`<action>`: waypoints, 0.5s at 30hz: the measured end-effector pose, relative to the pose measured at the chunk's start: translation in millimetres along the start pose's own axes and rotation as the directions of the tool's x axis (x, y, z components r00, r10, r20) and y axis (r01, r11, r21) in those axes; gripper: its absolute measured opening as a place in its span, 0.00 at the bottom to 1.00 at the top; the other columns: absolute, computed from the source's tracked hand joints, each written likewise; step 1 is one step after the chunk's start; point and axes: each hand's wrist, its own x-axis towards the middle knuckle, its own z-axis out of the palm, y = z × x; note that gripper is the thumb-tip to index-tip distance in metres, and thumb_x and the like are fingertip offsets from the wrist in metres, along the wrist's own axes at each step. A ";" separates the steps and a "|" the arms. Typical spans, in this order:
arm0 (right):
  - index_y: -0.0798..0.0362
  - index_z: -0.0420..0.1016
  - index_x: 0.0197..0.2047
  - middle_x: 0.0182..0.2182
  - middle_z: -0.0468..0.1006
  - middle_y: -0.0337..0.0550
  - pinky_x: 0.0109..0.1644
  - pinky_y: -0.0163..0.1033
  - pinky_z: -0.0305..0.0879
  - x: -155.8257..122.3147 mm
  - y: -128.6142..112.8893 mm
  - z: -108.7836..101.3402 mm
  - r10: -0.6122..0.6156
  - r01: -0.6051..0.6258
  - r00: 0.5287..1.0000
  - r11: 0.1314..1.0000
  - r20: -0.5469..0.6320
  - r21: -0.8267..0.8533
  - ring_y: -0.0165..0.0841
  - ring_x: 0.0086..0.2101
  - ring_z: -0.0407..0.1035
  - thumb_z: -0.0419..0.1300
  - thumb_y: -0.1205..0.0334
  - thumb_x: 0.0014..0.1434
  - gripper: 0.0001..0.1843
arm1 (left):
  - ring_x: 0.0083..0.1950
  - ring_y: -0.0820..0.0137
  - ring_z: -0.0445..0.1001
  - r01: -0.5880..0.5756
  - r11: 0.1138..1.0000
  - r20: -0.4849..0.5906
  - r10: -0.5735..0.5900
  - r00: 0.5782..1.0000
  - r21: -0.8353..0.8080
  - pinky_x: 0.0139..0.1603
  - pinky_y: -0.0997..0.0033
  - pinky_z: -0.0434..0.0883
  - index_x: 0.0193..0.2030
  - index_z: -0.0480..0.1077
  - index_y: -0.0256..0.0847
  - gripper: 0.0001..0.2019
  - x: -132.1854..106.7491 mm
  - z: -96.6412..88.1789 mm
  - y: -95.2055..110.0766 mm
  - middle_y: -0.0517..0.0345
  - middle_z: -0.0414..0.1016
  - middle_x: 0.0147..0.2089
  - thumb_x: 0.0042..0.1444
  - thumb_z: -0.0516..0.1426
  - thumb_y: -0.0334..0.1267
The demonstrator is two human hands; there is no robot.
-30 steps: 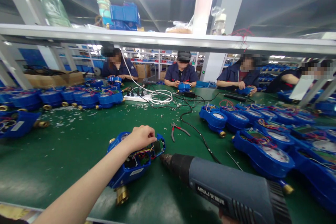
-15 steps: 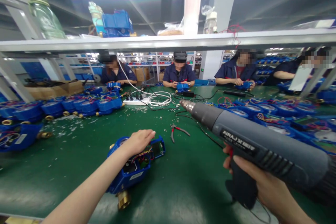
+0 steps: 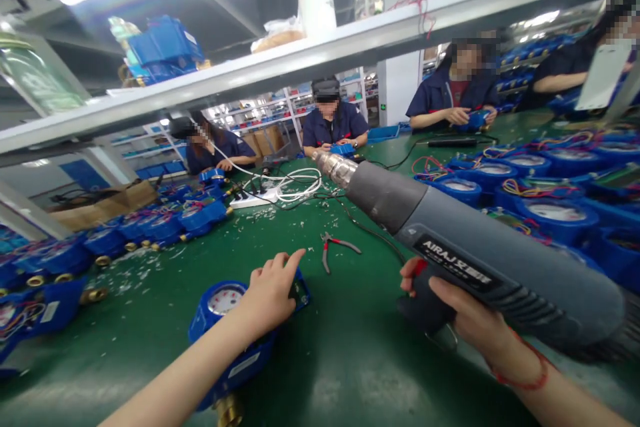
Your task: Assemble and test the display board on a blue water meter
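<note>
My right hand point(image 3: 465, 310) grips a grey heat gun point(image 3: 470, 247) by its handle, a finger at the red trigger. Its metal nozzle points up and left, toward the far side of the bench. My left hand point(image 3: 274, 290) reaches over a blue water meter point(image 3: 200, 327) with its fingers apart, hiding most of the inside. The meter has a round white dial and a brass threaded end. Past the hand shows part of its opened section with a circuit board. Whether my fingers touch the meter, I cannot tell. Cutting pliers point(image 3: 334, 247) lie with spread handles beyond the meter.
Blue meters point(image 3: 555, 213) with loose wires crowd the right side; more meters point(image 3: 160, 227) line the left. A white power strip point(image 3: 255, 198) and coiled cable lie mid-bench among white scraps. Overhead runs a shelf point(image 3: 320, 57). Several co-workers point(image 3: 337, 123) sit across the green bench.
The view has tilted. The heat gun's nozzle has shifted left and up in view. My left hand stays over the meter, its fingers now more raised and spread; the dial shows more.
</note>
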 end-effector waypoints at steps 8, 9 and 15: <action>0.49 0.77 0.36 0.32 0.78 0.41 0.35 0.35 0.71 1.1 -4.5 4.1 -0.020 0.023 0.996 0.999 -0.081 0.028 0.32 0.31 0.71 0.64 0.49 0.54 0.13 | 0.57 0.51 0.68 0.020 0.986 0.017 -0.023 1.000 0.163 0.57 0.51 0.60 0.72 0.41 0.47 0.45 1.5 11.1 9.9 0.41 0.63 0.60 0.48 0.56 0.28; 0.49 0.77 0.35 0.31 0.77 0.40 0.35 0.35 0.70 2.0 -5.8 5.3 -0.027 0.030 0.996 0.999 -0.088 0.032 0.32 0.31 0.71 0.64 0.48 0.53 0.13 | 0.56 0.53 0.69 0.004 0.986 0.013 -0.007 1.000 0.169 0.57 0.53 0.61 0.72 0.41 0.49 0.44 1.6 11.7 10.6 0.43 0.64 0.59 0.49 0.54 0.26; 0.50 0.77 0.35 0.32 0.78 0.41 0.34 0.36 0.71 2.0 -6.9 6.4 -0.041 0.046 0.994 0.998 -0.103 0.043 0.33 0.31 0.72 0.64 0.49 0.53 0.13 | 0.50 0.57 0.74 0.002 0.985 -0.003 -0.002 1.000 0.174 0.48 0.61 0.66 0.72 0.34 0.51 0.46 2.9 15.6 12.2 0.48 0.68 0.51 0.48 0.50 0.22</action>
